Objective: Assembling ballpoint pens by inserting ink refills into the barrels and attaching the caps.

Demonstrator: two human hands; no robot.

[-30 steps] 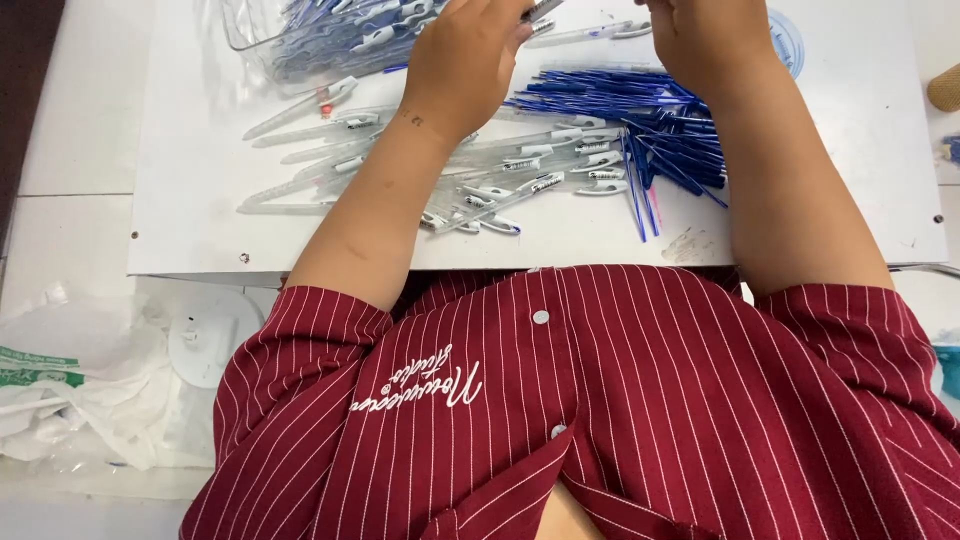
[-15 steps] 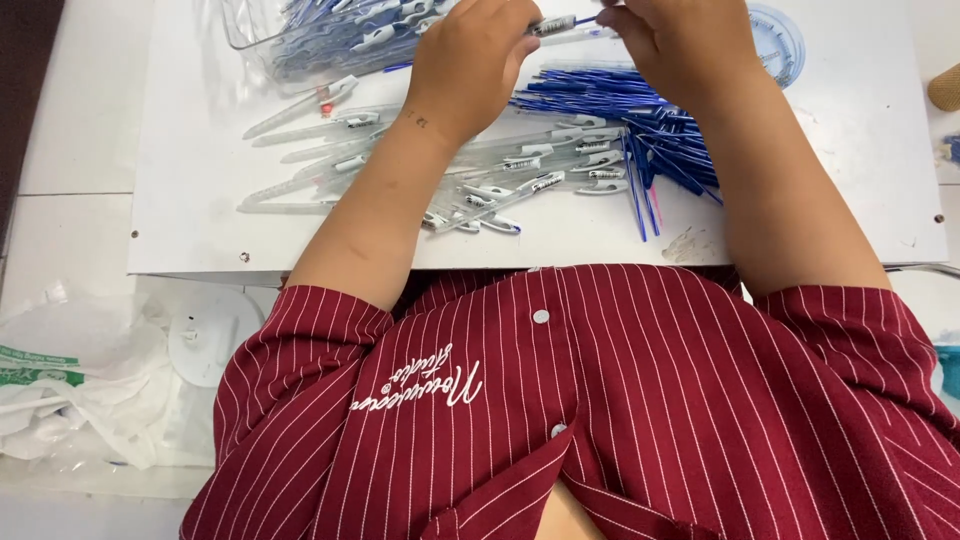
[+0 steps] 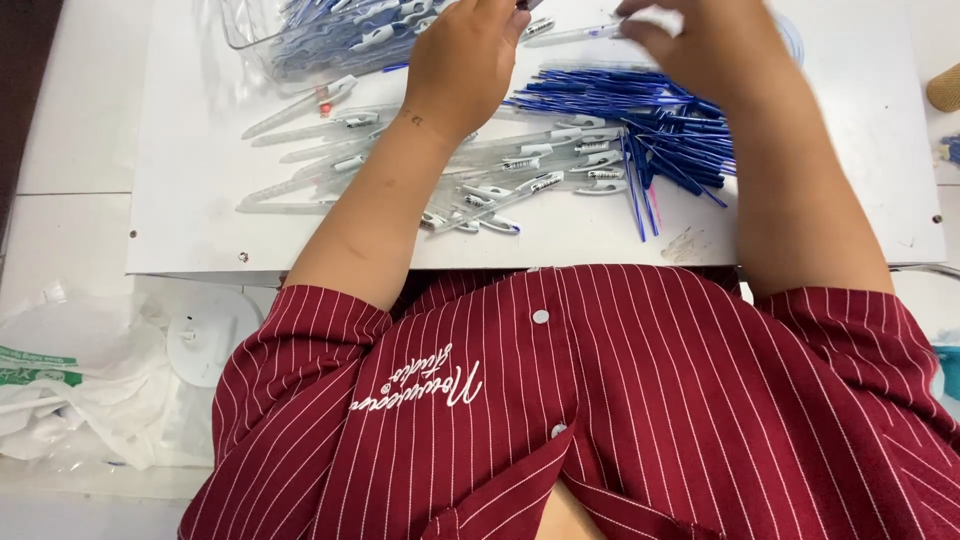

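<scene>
A white board (image 3: 200,215) carried the work. On it lay clear pen barrels (image 3: 520,170), a heap of blue refills (image 3: 640,110) just beside them, and a clear tray (image 3: 300,40) of pens at the far edge.

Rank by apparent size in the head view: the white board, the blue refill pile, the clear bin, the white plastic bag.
1. white board
2. white plastic bag, nearer the camera, so unsure
3. blue refill pile
4. clear bin, cut off by the frame, so its rank is unsure

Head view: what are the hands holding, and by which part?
A clear pen barrel spans between left hand and right hand, each gripping one end; the grip itself is blurred.
</scene>
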